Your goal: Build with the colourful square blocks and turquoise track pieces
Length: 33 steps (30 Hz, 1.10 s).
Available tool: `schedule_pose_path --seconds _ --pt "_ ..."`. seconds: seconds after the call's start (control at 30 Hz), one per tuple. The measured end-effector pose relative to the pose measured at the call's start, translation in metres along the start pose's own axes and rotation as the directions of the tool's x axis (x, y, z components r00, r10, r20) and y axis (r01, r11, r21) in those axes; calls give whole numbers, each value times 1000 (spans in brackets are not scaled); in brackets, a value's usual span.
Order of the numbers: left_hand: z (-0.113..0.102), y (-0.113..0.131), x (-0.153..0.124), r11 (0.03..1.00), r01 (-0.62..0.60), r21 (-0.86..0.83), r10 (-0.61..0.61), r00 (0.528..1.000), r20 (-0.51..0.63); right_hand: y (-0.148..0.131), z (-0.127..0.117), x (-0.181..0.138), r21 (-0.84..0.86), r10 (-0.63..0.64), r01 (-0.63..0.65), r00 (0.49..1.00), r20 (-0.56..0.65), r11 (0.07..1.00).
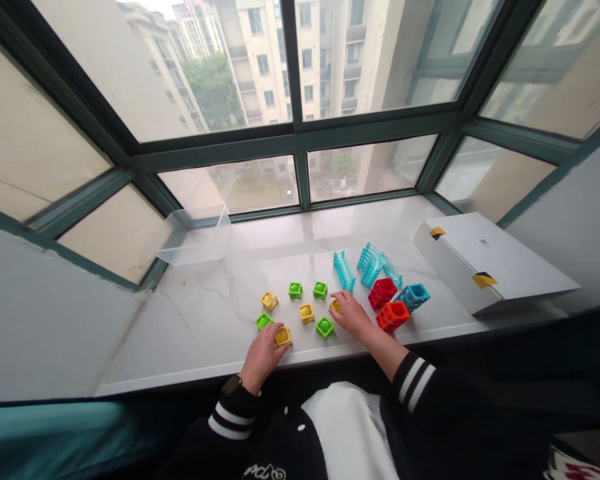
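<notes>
Left hand [263, 357] half-curled around a yellow hollow block [283, 337] at lower center, apparently gripping it; right hand [350, 315] loosely cupped over a second yellow block [335, 306], grip impossible to tell. Around both, green and yellow blocks [307, 313] scattered across a marble windowsill [205, 320]; red and blue cage pieces [393, 315] just right; clear plastic tub [193, 237] at upper left; white box [495, 260] at far right

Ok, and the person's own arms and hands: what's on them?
Black sleeves, each with two white stripes: left sleeve, right sleeve. A black watch sits on the left wrist. The left hand and right hand are bare, no gloves, and no cables show.
</notes>
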State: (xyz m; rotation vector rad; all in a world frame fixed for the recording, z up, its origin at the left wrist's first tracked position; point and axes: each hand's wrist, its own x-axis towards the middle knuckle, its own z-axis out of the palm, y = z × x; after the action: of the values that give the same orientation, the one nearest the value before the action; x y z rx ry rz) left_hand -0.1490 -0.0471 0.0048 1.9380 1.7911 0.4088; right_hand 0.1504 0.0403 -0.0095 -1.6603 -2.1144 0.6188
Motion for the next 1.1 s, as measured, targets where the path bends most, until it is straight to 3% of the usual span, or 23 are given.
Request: schedule_pose_path --seconds 0.13,0.3,0.43,0.6,0.77,0.87,0.97,1.1 --pt "-2 4 3 1000 -30 2 30 1000 -7 -13 -27 -22 -79 5 -4 1000 16 997" --pt "-4 12 7 999 -31 20 31 999 21 -21 -105 -46 -78 -185 173 968 -172 982" --pt "-10 19 9 998 -40 48 38 998 39 5 -151 -57 -222 -80 50 989 -128 974" --pt "-14 20 12 992 -81 93 77 996 43 40 -145 -67 -295 2 -4 1000 -6 956" --pt "-17 20 12 987 -112 112 122 989 -82 46 -136 -67 -249 -44 58 997 65 967" --pt "-23 29 11 986 -157 50 163 976 -147 37 -143 -67 -182 -82 98 992 92 978" --pt "-31 49 11 971 -237 -28 228 955 -189 16 -154 -68 -69 -150 152 988 32 986" --pt "-40 86 14 925 -363 -115 349 929 -121 -24 -158 -66 105 -265 269 963 -49 957"
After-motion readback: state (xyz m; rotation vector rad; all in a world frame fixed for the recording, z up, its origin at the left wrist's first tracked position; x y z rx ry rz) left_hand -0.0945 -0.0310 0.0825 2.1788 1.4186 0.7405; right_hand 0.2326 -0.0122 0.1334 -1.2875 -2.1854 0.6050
